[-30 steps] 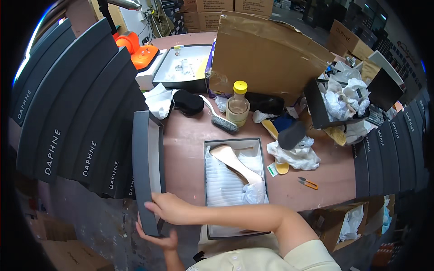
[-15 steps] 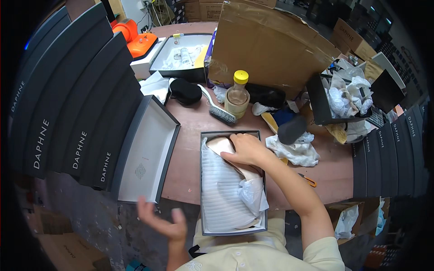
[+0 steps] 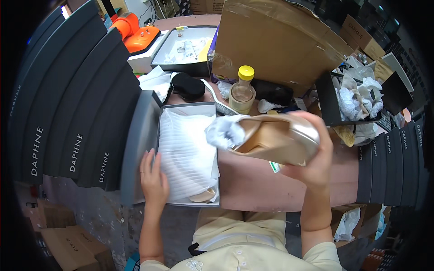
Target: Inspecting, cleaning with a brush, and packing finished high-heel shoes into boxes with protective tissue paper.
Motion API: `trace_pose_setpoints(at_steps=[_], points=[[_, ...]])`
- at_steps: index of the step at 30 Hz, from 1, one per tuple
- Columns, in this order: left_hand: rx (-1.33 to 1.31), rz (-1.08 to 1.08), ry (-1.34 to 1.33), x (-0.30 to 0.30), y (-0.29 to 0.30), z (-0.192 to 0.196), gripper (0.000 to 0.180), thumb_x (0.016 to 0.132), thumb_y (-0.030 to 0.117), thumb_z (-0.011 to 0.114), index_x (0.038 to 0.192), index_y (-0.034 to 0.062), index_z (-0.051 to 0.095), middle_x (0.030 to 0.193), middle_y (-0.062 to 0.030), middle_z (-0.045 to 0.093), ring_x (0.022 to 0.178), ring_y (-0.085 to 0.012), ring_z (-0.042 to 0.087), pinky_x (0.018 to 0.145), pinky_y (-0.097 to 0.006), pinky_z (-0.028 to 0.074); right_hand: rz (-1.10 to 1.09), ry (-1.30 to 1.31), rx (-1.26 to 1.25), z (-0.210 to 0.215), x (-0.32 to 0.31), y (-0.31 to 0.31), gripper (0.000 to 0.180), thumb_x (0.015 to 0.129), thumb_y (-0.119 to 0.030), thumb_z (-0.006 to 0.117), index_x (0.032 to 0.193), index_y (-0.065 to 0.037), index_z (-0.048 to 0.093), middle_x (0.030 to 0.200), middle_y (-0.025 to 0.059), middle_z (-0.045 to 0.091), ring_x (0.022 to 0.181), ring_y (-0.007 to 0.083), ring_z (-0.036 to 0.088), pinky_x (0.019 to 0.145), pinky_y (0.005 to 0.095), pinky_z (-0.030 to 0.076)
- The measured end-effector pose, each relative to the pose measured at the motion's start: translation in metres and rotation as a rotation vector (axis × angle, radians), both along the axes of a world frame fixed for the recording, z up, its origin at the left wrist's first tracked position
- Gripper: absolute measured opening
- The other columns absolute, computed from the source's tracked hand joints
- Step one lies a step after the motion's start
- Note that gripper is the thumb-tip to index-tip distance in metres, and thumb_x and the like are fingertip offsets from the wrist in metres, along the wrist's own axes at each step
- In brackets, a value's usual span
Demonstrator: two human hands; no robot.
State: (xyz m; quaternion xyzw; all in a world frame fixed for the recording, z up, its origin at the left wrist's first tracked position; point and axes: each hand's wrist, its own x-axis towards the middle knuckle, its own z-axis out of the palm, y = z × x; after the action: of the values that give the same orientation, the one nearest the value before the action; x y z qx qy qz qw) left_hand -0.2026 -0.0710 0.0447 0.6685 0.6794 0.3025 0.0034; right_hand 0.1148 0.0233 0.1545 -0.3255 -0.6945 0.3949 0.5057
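Note:
My right hand point(image 3: 318, 156) is closed around the heel end of a beige shoe point(image 3: 266, 137), raised above the table and blurred by motion. A wad of white tissue paper point(image 3: 224, 132) sticks out of the shoe's front. My left hand point(image 3: 154, 178) lies with fingers stretched out along the left side of an open shoebox point(image 3: 217, 187). Inside the box is a ribbed white wrapping sheet point(image 3: 185, 149). A small beige part of another shoe point(image 3: 203, 195) peeks out at its near end; the rest is hidden.
A grey box lid point(image 3: 139, 144) stands between the shoebox and tall stacks of dark shoeboxes point(image 3: 68, 113). Behind are a bottle with a yellow cap point(image 3: 242, 95), a brush point(image 3: 221, 106), a black round pad point(image 3: 189, 86) and a large cardboard box point(image 3: 275, 45). A box of crumpled paper point(image 3: 357, 99) stands right.
My right hand has lifted the shoe out of the box and moved right. The shoebox has shifted left and away, up beside the lid. My left hand has come to its left side.

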Motion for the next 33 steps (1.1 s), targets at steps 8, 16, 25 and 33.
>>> trace_pose_setpoints(at_steps=[8,16,25,33], points=[[-0.475,-0.279,0.363,0.051,0.028,-0.009,0.044,0.071,0.008,0.063,0.113,-0.0002,0.056,0.114,-0.018,0.054,0.117,-0.0372,0.044,0.097,-0.061,0.029,-0.744,0.058,-0.149,-0.176,0.032,-0.113,0.08,0.07,-0.04,0.072,0.126,0.002,0.033,0.115,0.0127,0.04,0.11,0.0237,0.043,0.096,0.0364,0.034],[0.428,0.29,-0.835,0.004,-0.013,-0.018,0.033,0.083,-0.002,0.052,0.115,-0.0075,0.045,0.116,-0.0183,0.053,0.112,-0.0272,0.049,0.098,-0.035,0.035,-0.688,-0.413,0.166,-0.122,0.045,-0.129,0.058,0.068,-0.01,0.064,0.12,0.001,0.039,0.126,0.0198,0.042,0.119,0.0309,0.042,0.099,0.0418,0.035],[0.3,-0.481,0.278,0.067,-0.07,0.065,0.05,0.086,0.016,0.052,0.132,0.0023,0.04,0.133,-0.0205,0.042,0.127,-0.0294,0.039,0.104,-0.05,0.028,0.209,-0.804,0.13,-0.151,-0.156,-0.077,0.035,0.076,-0.017,0.065,0.107,-0.003,0.055,0.091,0.0167,0.062,0.083,0.0324,0.06,0.071,0.0385,0.048],[-0.123,-0.056,-0.564,-0.041,-0.017,-0.024,0.058,0.084,0.009,0.053,0.137,-0.0022,0.031,0.14,-0.025,0.033,0.13,-0.0393,0.03,0.107,-0.041,0.025,0.662,0.083,-0.907,-0.077,-0.125,0.001,0.044,0.079,-0.024,0.068,0.113,0.003,0.057,0.094,0.0073,0.064,0.082,0.0109,0.061,0.07,0.0253,0.048]])
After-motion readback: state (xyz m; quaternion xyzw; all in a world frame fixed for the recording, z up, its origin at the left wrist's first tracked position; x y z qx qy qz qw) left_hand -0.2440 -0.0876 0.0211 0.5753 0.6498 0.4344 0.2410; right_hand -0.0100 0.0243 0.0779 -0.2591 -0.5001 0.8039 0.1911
